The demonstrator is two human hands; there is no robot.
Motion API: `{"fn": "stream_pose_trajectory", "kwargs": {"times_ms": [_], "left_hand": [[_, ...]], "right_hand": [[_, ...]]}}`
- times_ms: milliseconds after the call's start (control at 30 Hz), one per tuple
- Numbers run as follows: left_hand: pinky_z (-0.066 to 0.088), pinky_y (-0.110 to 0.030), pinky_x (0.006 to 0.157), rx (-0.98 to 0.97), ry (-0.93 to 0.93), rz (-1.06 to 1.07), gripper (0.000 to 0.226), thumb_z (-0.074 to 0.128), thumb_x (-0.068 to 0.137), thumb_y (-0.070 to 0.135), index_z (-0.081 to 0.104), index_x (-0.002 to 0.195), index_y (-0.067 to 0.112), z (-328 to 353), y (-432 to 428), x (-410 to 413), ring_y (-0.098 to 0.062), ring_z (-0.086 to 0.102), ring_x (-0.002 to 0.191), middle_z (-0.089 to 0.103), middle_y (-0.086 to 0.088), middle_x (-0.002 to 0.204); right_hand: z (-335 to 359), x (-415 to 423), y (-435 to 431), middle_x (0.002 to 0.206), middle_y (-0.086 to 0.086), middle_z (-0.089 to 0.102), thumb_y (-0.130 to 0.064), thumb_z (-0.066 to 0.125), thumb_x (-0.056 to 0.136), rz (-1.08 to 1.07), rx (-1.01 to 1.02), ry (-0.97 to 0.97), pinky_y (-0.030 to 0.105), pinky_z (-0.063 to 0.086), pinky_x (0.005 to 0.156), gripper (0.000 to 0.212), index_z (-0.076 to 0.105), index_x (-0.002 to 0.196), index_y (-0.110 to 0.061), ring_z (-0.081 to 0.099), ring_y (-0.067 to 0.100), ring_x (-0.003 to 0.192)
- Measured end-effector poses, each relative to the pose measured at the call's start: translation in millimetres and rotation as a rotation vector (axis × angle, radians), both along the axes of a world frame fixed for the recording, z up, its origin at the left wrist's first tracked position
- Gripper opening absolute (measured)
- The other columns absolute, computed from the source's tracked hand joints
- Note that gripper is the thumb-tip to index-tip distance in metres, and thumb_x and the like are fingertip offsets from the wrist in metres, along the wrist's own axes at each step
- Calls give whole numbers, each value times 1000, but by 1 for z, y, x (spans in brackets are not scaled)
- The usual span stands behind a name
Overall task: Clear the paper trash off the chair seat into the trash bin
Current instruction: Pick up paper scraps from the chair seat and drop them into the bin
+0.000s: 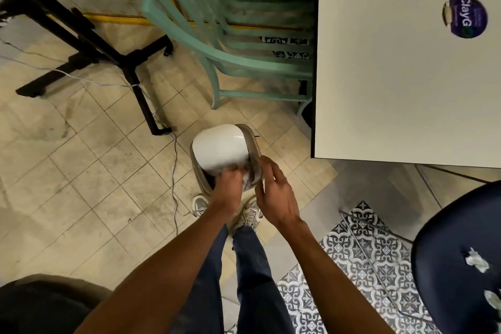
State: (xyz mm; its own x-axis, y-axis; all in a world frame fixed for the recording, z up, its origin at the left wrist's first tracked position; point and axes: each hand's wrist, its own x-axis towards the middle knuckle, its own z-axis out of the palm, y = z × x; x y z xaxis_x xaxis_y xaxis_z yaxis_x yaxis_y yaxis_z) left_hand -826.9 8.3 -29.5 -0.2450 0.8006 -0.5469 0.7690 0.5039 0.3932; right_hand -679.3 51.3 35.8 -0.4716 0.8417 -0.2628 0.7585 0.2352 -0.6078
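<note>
- The person stands right over the bin (256,149), so paper can drop straight down. Its white lid (221,148) is tipped, leaving a gap at the near edge.
- The left hand (229,182) is at that gap, its fingers clenched round a pale wad (246,182). To my eye the wad is being pushed in under the lid, though blur makes the grip hard to be sure of.
- The right hand (276,198) hovers just beside the rim, its fingers loose and released, holding nothing. It is likely there to steady the bin or catch strays.
- The job isn't finished: two scraps (477,262) lie on the dark seat (455,238) off to the person's right, well apart from the bin.
- On the tabletop (393,89) a round purple sticker (465,16), torn at one edge, reads "ClayG". Its finer print is too small to read.
</note>
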Motion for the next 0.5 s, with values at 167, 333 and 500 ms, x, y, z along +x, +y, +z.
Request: {"fn": "stream_pose_trajectory", "kwargs": {"times_ms": [167, 333, 500], "left_hand": [[54, -26, 92, -65, 68, -195, 25, 57, 101, 15, 65, 124, 17, -24, 25, 9, -17, 68, 109, 72, -3, 120], [45, -7, 91, -77, 198, -490, 40, 38, 109, 12, 41, 148, 3, -38, 44, 16, -31, 48, 140, 49, -15, 151], [30, -45, 121, -67, 293, -614, 52, 34, 109, 31, 35, 153, 3, -63, 47, 5, -35, 42, 143, 44, -19, 154]], "right_hand": [[-18, -5, 0, 160, 4, 46, -14, 56, 100, 56, -63, 17, 37, 61, 90, 67, 33, 160, -29, 68, 32, 116], [-30, -7, -3, 161, 1, 46, -8, 58, 97, 10, -51, 95, 39, 62, 96, 69, 35, 159, -27, 65, 31, 125], [-31, -5, -1, 161, 3, 44, -10, 56, 98, 30, -70, 60, 40, 62, 93, 72, 30, 162, -31, 64, 33, 122]]}}
